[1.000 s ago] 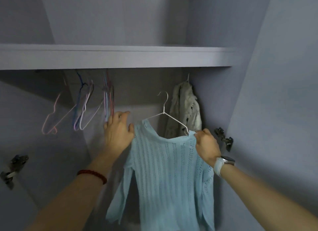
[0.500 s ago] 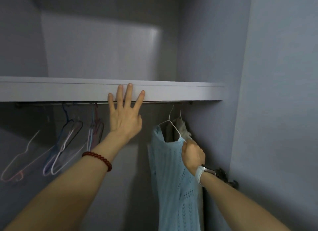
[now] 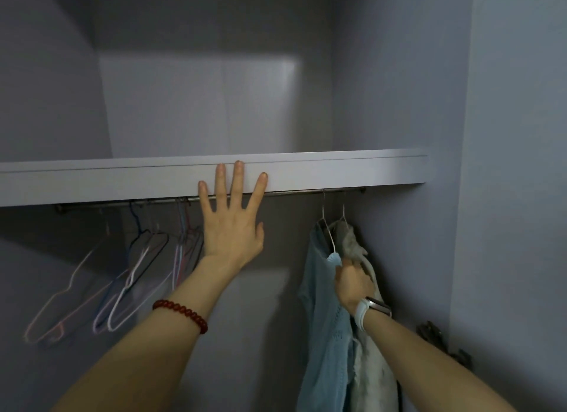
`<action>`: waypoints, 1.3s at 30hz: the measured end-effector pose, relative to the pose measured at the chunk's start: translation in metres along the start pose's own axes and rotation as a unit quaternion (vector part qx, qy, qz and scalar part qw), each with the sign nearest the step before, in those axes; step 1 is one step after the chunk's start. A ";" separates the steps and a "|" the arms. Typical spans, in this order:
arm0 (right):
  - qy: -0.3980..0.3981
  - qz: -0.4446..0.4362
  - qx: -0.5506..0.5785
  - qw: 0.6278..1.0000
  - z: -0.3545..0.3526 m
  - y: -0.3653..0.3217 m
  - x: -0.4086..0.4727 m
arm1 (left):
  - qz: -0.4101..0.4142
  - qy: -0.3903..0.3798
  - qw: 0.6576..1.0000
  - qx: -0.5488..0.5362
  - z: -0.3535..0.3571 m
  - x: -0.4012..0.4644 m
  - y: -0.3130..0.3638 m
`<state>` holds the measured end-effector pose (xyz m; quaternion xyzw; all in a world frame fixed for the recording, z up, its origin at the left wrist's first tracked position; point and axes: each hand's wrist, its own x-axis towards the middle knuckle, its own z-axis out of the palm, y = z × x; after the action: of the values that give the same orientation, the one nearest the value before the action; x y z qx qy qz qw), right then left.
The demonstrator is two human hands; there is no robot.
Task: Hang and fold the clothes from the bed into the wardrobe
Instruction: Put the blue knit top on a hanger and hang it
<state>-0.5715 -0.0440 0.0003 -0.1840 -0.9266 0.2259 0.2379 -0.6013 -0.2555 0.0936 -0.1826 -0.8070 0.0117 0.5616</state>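
While the right hand (image 3: 352,284), a white-strapped watch (image 3: 369,312) on its wrist, is fisted around the light blue knit sweater (image 3: 319,304) near its shoulder, that sweater hangs on a wire hanger (image 3: 325,224) from the rail (image 3: 291,193) at far right. Left hand (image 3: 231,224), fingers spread and holding nothing, lies flat against the shelf edge (image 3: 122,181). No writing is legible.

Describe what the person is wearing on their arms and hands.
Both forearms are bare, with no sleeves in view and no gloves. The left hand has a bracelet of dark red round beads around its wrist. The right hand has a watch at its wrist, with a white strap and a dark, metallic-edged case. No rings are visible.
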 end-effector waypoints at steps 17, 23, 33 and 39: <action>-0.177 -0.154 0.231 0.944 0.014 -0.045 -0.220 | -0.316 -0.213 0.914 -0.138 -0.152 -0.235 -0.012; -0.427 -0.198 0.238 0.850 0.064 -0.067 -0.338 | -0.533 -0.267 0.801 -0.061 -0.274 -0.370 -0.018; -0.720 -0.378 0.126 0.568 0.063 -0.069 -0.571 | -0.816 -0.127 0.533 0.184 -0.529 -0.522 0.101; -0.768 -0.500 0.083 0.391 0.004 -0.068 -0.714 | -0.877 0.001 0.377 0.299 -0.668 -0.556 0.194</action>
<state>-0.0044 -0.4220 -0.2233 0.5849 -0.6179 0.1879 -0.4907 0.2300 -0.3697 -0.2046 0.8065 -0.4599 -0.2473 0.2772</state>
